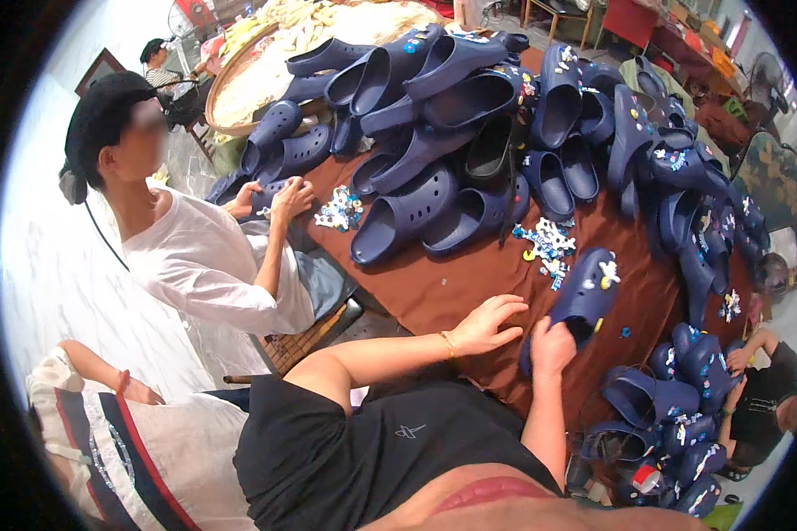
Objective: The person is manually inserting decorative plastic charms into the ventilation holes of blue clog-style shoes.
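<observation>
My right hand [553,347] is closed around the heel end of a navy blue clog [583,296], held tilted over the brown tablecloth [434,288]. White and yellow charms sit on the clog's upper. Just left of it, my left hand [487,327] hovers with its fingers apart, holding nothing that I can see. Beyond the clog's toe lies a small heap of white, blue and yellow shoe charms [547,243]. A single blue charm [625,333] rests on the cloth to the right.
Navy clogs [407,212] are heaped across the table's far side, with more clogs [651,398] at the lower right. On the left a seated person [212,239] handles a clog beside another charm heap [339,209]. Another person's hands [737,372] work at the right.
</observation>
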### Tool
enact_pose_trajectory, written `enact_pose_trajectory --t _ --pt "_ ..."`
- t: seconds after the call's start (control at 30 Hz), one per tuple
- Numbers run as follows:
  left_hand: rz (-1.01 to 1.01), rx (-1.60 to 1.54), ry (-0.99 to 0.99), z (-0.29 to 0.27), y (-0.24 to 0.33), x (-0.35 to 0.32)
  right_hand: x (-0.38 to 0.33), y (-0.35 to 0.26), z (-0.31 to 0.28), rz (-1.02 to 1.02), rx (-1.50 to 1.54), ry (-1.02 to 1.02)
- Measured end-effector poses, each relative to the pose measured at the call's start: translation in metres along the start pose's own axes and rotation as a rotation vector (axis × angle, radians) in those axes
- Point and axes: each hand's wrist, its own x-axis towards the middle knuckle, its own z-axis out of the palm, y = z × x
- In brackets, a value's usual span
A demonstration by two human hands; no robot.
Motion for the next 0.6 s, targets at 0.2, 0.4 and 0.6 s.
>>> enact_pose_trajectory --t 0.2,0.4,0.6 --pt "-0.187 -0.201 0.139 -0.005 -0.016 -0.012 -0.046 -0.050 0.008 -0.248 0.230 -0.380" --pt "-0.381 0.027 0.012 -0.036 -0.045 -0.031 -0.042 -0.054 0.003 -0.581 0.732 -0.388" --pt "-0.324 0.186 -0.035 -0.030 -0.047 -0.022 -0.004 -0.020 0.008 -0.166 0.847 0.057"
